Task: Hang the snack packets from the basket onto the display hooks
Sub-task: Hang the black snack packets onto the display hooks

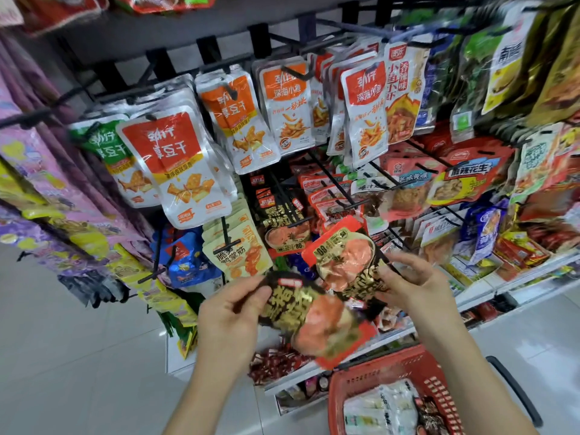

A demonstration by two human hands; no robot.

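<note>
Two glossy black-and-red foil snack packets, one pinched in the left hand (229, 312), one in the right hand (414, 287), upside down just below the matching black-packet hook (293, 211); red plastic basket (379, 372) below right

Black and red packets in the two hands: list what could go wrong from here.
1. The left hand pinches its packet only by the top corner, so it could slip.
2. The right hand holds its packet upside down, so the hang hole faces away from the matching hook.
3. Crowded neighbouring packets could get knocked off.
</note>
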